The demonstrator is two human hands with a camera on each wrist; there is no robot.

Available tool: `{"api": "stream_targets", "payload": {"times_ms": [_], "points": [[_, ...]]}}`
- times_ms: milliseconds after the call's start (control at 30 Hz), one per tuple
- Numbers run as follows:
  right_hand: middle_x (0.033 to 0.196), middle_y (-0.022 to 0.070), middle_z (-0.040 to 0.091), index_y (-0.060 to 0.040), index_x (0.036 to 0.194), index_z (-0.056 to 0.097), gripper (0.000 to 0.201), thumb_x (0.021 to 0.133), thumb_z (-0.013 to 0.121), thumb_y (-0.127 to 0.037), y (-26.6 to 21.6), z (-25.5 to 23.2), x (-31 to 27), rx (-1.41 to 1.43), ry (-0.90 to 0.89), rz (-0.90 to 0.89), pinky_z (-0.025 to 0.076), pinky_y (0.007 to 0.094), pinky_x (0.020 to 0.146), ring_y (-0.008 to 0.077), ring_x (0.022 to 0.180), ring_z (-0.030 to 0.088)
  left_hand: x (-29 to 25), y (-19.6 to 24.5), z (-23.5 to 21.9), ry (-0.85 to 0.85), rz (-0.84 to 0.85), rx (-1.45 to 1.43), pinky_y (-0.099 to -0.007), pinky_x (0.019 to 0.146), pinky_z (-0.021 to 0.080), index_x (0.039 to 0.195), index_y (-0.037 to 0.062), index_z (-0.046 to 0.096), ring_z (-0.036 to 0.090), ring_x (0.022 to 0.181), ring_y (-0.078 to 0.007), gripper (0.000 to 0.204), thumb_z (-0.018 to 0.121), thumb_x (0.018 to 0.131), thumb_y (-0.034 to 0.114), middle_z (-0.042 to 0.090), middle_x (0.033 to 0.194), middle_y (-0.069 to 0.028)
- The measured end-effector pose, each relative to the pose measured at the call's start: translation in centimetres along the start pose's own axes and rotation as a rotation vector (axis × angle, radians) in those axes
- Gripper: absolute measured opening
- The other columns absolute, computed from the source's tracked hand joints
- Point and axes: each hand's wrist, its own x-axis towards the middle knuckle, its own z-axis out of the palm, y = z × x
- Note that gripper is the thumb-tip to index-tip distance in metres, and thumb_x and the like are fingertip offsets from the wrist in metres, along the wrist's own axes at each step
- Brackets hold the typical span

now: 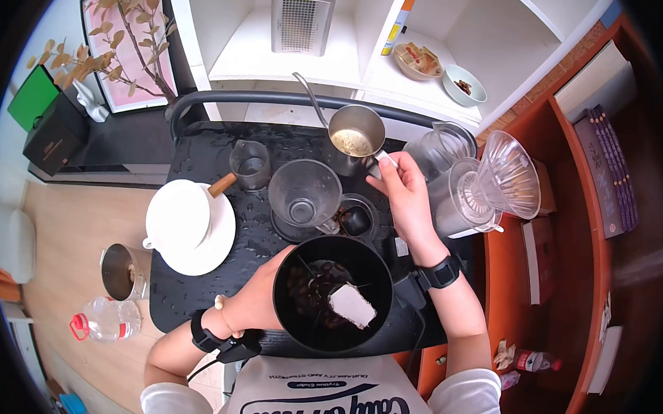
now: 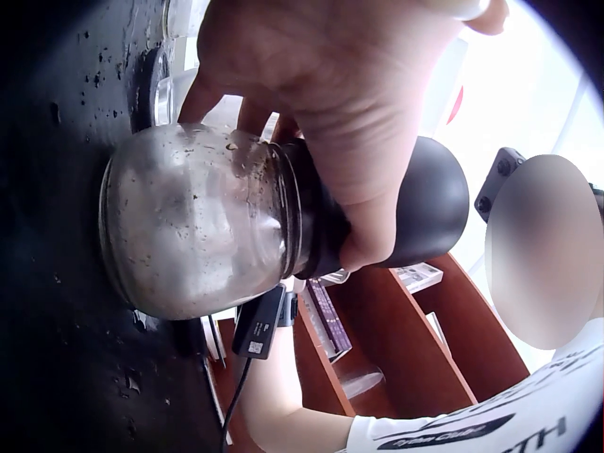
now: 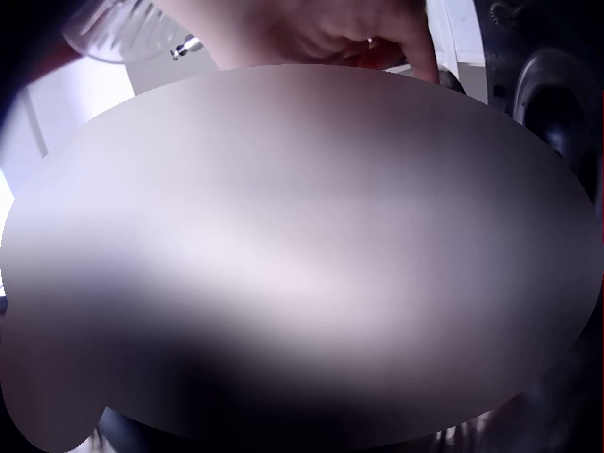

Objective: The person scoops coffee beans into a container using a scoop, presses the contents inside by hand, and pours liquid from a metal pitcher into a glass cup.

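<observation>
My left hand (image 1: 256, 298) grips a black-topped grinder (image 1: 296, 333) at its side; dark beans (image 1: 298, 287) and a white piece (image 1: 352, 305) show inside it. In the left wrist view, the left hand (image 2: 330, 104) wraps the black collar (image 2: 316, 212) above a glass jar (image 2: 193, 222) that stands on the black table. At the back of the table my right hand (image 1: 408, 195) pinches the handle of a steel gooseneck kettle (image 1: 355, 130) with pale liquid inside. The right wrist view is mostly blurred; part of the right hand (image 3: 330, 33) shows at its top.
A glass dripper (image 1: 305, 195), a small glass pitcher (image 1: 250, 166) with a wooden handle, and a white cup (image 1: 179, 217) on a saucer (image 1: 222, 250) stand on the table (image 1: 194, 304). At the right are a glass jug (image 1: 441, 144) and a ribbed dripper (image 1: 510, 174). Shelves lie behind.
</observation>
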Motion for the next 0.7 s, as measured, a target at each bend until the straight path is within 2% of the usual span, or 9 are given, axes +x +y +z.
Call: {"api": "stream_targets", "payload": {"times_ms": [67,100,267,333,400,633,700], "points": [[0.071,-0.0038,0.047,-0.0035,0.087,0.053,0.017,0.091,0.053,-0.02,-0.1,-0.3,-0.2,-0.305,0.039,-0.246,0.039,0.0188,0.055,0.0016,0.06,0.04,0.0,-0.2,0.1,-0.001,0.02,0.002,-0.0344,0.092,0.042,0.122,0.0008,0.045,0.051,0.107,-0.0292,0.079,0.08,0.056,0.025,0.048,0.118,-0.0155],[0.068,-0.0033,0.047,-0.0022,0.085,0.053,0.015,0.089,0.056,-0.016,-0.5,-0.1,-0.6,-0.368,0.083,-0.317,0.031,0.0198,0.051,0.002,0.055,0.036,0.1,0.0,-0.1,-0.003,0.038,0.039,-0.0344,0.092,0.042,0.123,0.0008,0.044,0.051,0.107,-0.0293,0.08,0.08,0.056,0.025,0.048,0.118,-0.0155],[0.069,0.001,0.05,-0.0025,0.085,0.054,0.01,0.085,0.06,-0.011,-2.2,0.5,-2.0,-0.57,0.096,-0.473,0.035,0.0221,0.05,0.0073,0.054,0.04,0.1,0.3,-0.1,0.004,0.037,0.035,-0.0346,0.092,0.042,0.124,0.0009,0.043,0.051,0.107,-0.0292,0.083,0.081,0.055,0.026,0.048,0.118,-0.0155],[0.069,0.0029,0.051,-0.0023,0.085,0.055,0.009,0.083,0.061,-0.009,-2.5,0.5,-2.2,-0.634,0.106,-0.529,0.036,0.0232,0.05,0.01,0.054,0.042,-0.1,1.1,0.0,0.017,-0.234,-0.325,-0.0346,0.093,0.042,0.124,0.0012,0.043,0.051,0.108,-0.0291,0.084,0.081,0.054,0.027,0.048,0.119,-0.0155],[0.071,0.0065,0.053,-0.0019,0.084,0.055,0.01,0.081,0.062,-0.008,-2.9,0.7,-2.4,-0.702,0.088,-0.666,0.038,0.0258,0.051,0.0166,0.058,0.046,0.0,1.2,0.0,0.015,-0.229,-0.313,-0.0346,0.093,0.041,0.124,0.0012,0.043,0.051,0.108,-0.029,0.084,0.081,0.054,0.027,0.048,0.119,-0.0155],[0.074,0.0086,0.055,-0.0022,0.083,0.056,0.012,0.077,0.066,-0.006,-3.2,0.7,-2.5,-0.819,0.051,-0.754,0.042,0.0312,0.059,0.0237,0.065,0.048,-0.1,0.8,0.2,0.014,-0.209,-0.289,-0.0346,0.094,0.041,0.124,0.0012,0.043,0.05,0.109,-0.0289,0.083,0.081,0.055,0.027,0.047,0.12,-0.0154],[0.075,0.0088,0.056,-0.0027,0.083,0.056,0.015,0.074,0.067,-0.005,-3.2,0.6,-2.4,-0.85,0.01,-0.878,0.043,0.0348,0.065,0.0274,0.069,0.051,-0.1,0.9,0.1,0.012,-0.213,-0.298,-0.0345,0.094,0.041,0.124,0.0013,0.043,0.05,0.109,-0.029,0.083,0.081,0.055,0.027,0.047,0.12,-0.0154]]}}
